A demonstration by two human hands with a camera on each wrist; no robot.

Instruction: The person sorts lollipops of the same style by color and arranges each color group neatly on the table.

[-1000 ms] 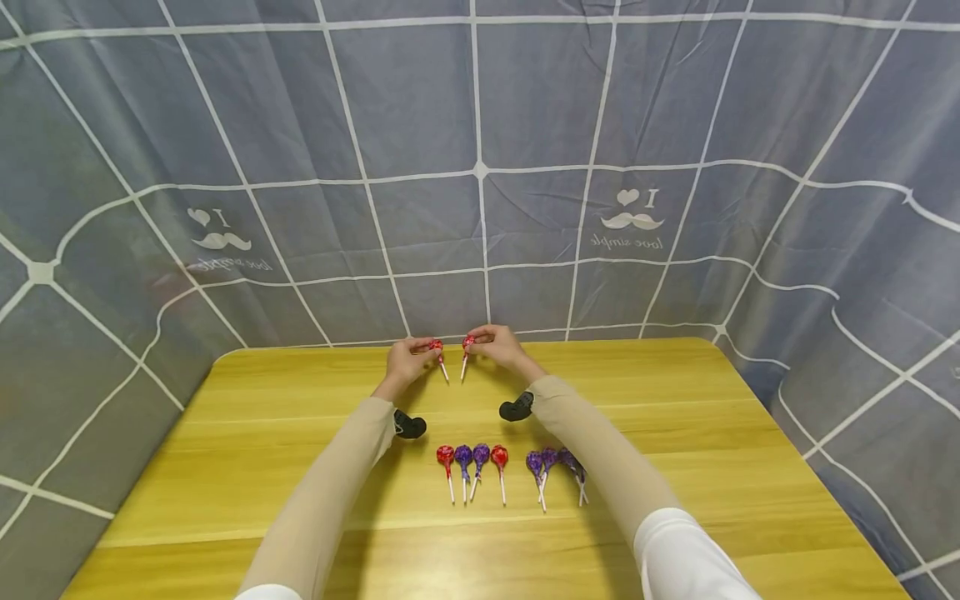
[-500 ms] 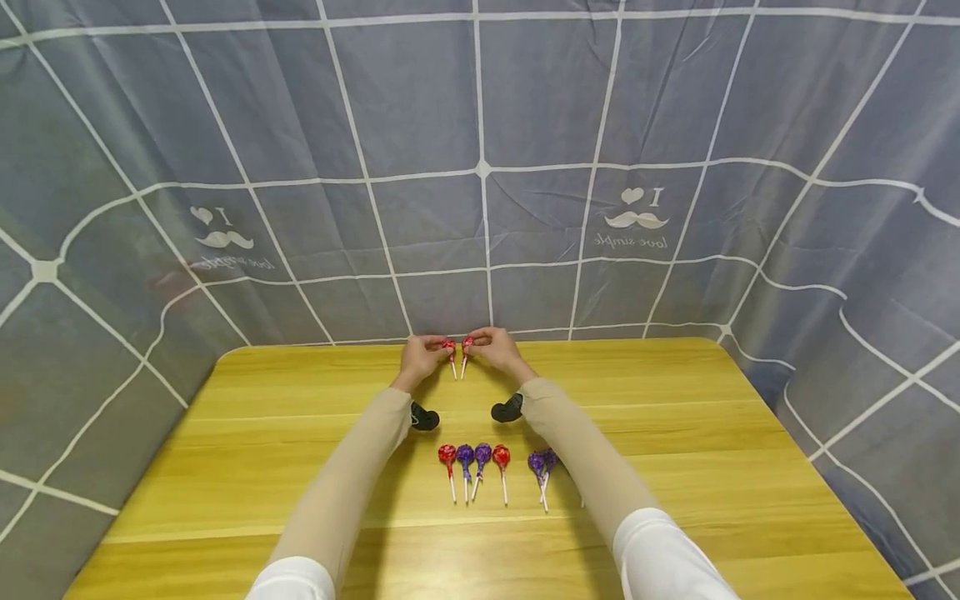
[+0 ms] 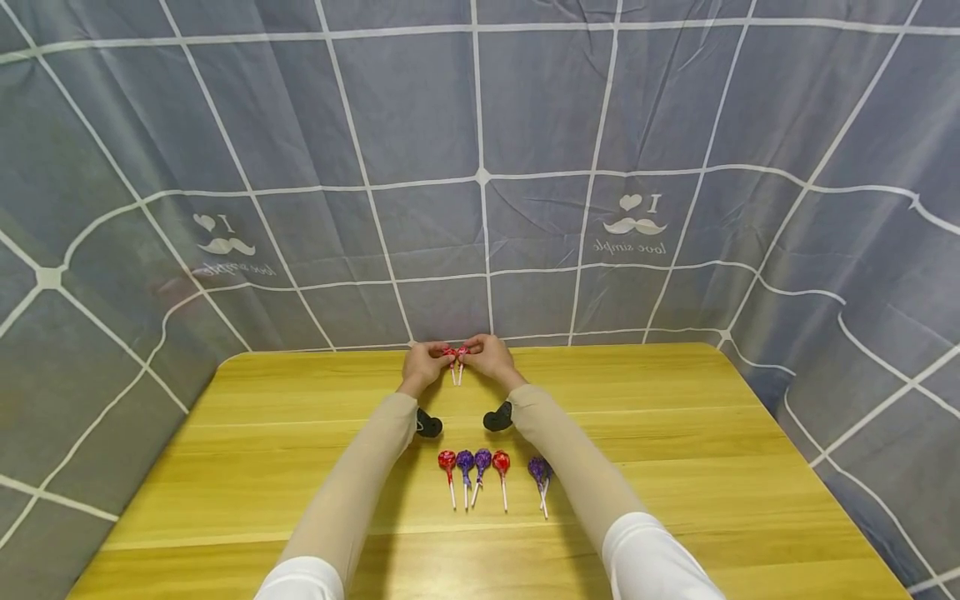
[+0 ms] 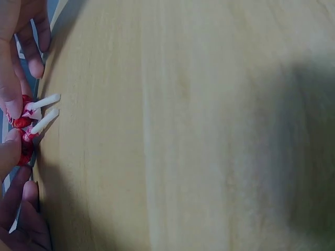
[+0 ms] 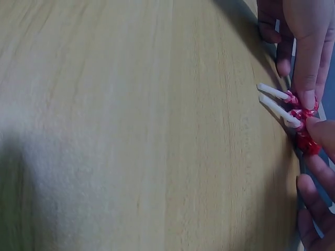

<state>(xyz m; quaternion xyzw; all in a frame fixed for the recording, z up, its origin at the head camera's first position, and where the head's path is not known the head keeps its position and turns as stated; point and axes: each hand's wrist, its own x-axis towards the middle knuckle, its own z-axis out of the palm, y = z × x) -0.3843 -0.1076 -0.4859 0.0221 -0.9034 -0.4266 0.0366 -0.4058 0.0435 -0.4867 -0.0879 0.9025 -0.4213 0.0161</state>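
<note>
At the table's far edge, both hands are close together in the head view. My left hand (image 3: 423,364) pinches a red-wrapped lollipop (image 4: 25,146) by its head between thumb and fingers. My right hand (image 3: 489,358) pinches a second red lollipop (image 5: 308,140) in the same way. The two wrapped heads lie side by side, right against each other in the wrist views. Both white sticks point back toward the person, close over the wood. Fingertips partly hide the heads.
Nearer on the wooden table (image 3: 300,467) lies a row: a red lollipop (image 3: 447,461), two purple lollipops (image 3: 482,460) and another red lollipop (image 3: 501,462). To their right, purple lollipops (image 3: 536,468) are partly covered by the right forearm. A grey checked curtain (image 3: 420,233) rises behind the table.
The left hand has moved right with its lollipop, and the right hand slightly left, closing the gap between the two red lollipops. The right sleeve now hides more of the purple lollipops.
</note>
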